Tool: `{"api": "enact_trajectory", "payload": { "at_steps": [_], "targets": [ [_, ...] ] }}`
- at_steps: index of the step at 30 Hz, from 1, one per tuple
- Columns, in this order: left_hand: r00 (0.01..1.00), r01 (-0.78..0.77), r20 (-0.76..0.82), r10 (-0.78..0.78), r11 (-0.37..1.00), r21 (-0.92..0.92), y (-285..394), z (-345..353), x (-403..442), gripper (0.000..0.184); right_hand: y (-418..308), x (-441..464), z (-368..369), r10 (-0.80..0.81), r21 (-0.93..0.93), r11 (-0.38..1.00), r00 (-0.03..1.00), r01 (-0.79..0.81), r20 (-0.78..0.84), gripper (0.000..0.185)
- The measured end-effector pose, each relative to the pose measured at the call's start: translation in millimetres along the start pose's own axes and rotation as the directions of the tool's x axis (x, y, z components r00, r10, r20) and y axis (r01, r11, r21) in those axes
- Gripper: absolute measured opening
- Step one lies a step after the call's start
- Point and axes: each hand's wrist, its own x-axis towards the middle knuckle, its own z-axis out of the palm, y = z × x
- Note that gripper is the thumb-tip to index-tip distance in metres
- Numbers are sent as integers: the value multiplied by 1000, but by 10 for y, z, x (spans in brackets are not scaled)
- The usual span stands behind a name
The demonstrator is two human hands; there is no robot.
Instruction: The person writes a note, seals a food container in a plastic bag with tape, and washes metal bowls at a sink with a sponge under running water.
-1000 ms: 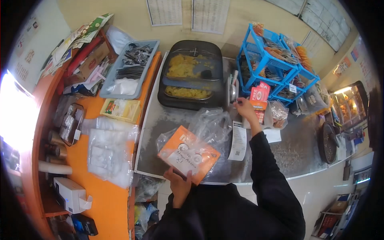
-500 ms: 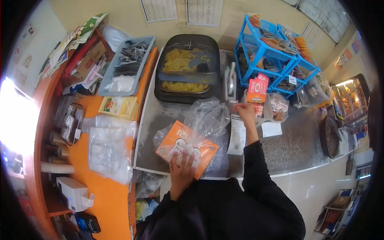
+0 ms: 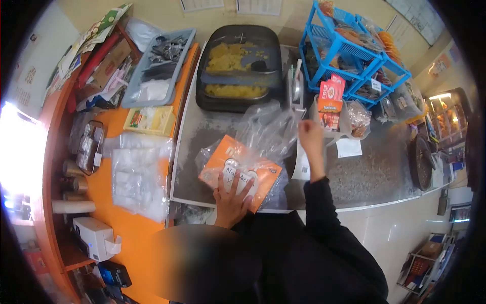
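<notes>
My left hand (image 3: 234,197) lies spread on an orange printed package (image 3: 265,185) with a white handwritten patch. The package is in a clear plastic bag (image 3: 263,124), whose loose end bunches toward the back of the counter. My right hand (image 3: 311,139) is closed, its fingertips drawn together just in front of a tape dispenser (image 3: 296,88). Whatever it pinches is too small to make out. Partly under this hand is a long white receipt (image 3: 301,164). Right of it stands a clear tub (image 3: 346,121) holding red and orange takeaway cards (image 3: 330,109).
Behind the package sits a black tray (image 3: 202,76) of yellow food. Blue stacked baskets (image 3: 329,61) hold packets at the back right. On the orange side counter (image 3: 126,243) are a grey cutlery tray (image 3: 178,76), a pile of clear bags (image 3: 136,177) and a white printer (image 3: 96,238).
The view has tilted down, so the counter sits higher in frame. My right hand has come back from the tape dispenser and cards toward the receipt. My left hand stays on the package.
</notes>
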Motion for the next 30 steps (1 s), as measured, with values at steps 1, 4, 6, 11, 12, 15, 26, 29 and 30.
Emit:
{"api": "enact_trajectory", "payload": {
  "at_steps": [1,4,6,11,12,15,26,29,30],
  "targets": [
    [1000,6,9,-6,1000,8,13,-12,-25,50,-296,-76,-206,38,127,991,998,-32,-48,21],
    [1000,13,10,-13,1000,9,31,9,-6,50,-968,-486,-725,1,421,906,997,-35,81,14],
    [1000,12,-1,-12,1000,-11,-6,50,-8,50,-1103,-902,-741,-174,571,820,931,-43,321,11],
    [998,45,35,-44,999,-13,-31,90,-41,56,-930,-1561,-145,-276,385,923,697,0,661,9],
    [997,54,47,-53,998,-18,-40,86,-44,57,-833,-1611,-8,-252,320,947,686,30,683,12],
    [998,60,32,-58,996,-59,-61,99,-39,60,-796,-1635,160,-120,87,993,752,83,649,30],
    [986,158,-47,-159,987,-33,47,175,-10,48,-396,-1953,-245,-65,-85,989,868,121,492,44],
    [971,177,-151,-186,982,-70,206,-4,33,45,-136,-1835,-502,-109,-6,994,971,113,212,37],
    [960,184,-197,-198,979,-89,270,-35,69,45,-65,-1756,-583,-130,-2,992,989,130,66,33]
  ]
}}
